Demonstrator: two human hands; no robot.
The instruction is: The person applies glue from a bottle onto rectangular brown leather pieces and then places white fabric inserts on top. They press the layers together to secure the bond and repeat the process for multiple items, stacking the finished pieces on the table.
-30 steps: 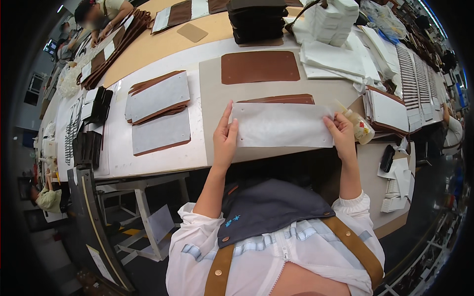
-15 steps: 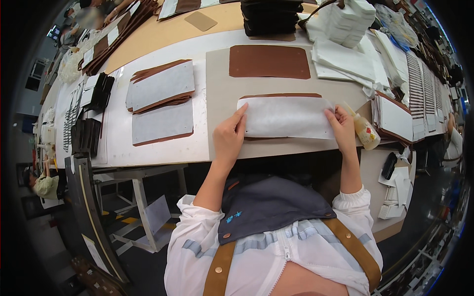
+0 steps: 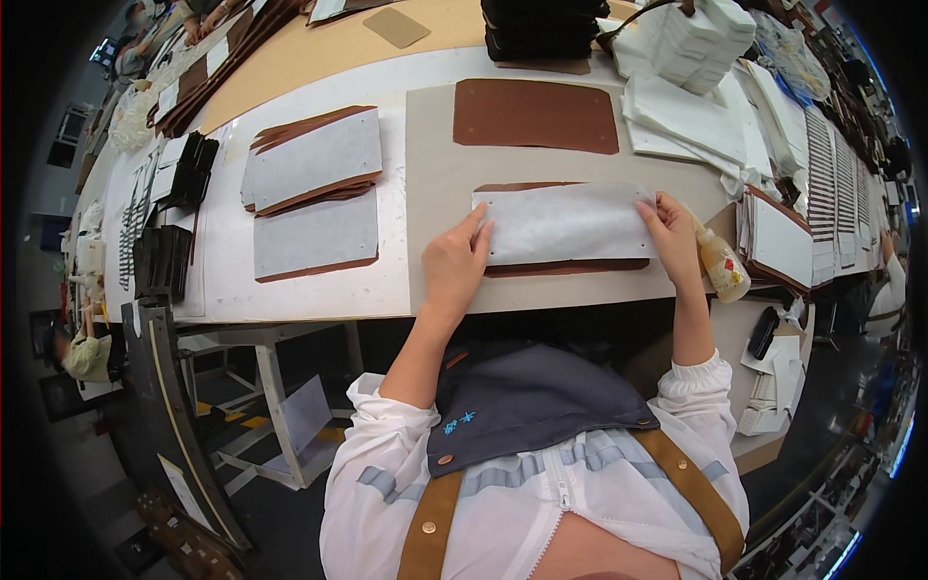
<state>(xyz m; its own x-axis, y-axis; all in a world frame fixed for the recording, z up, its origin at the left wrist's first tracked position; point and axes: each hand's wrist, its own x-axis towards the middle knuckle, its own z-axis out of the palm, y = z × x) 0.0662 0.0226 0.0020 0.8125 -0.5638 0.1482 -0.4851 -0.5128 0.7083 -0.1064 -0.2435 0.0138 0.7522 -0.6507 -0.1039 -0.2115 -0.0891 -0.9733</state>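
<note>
At the tabletop's point(image 3: 329, 302) front edge, I position white sheet point(image 3: 570, 224) over brown panel point(image 3: 570, 268) (left hand point(image 3: 456, 261), right hand point(image 3: 677, 244) pinching ends); squaring seems due.

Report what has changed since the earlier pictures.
The white sheet has lowered over the brown piece beneath, whose near edge now shows. The left hand has turned palm-down at the sheet's left end. The right hand keeps its hold; the far brown panel stayed put.

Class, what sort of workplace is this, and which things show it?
Probably a leather-goods workshop, judging by a flat brown leather-like panel, a translucent yellowish bottle, and a thin white rectangular sheet over another brown panel.
</note>
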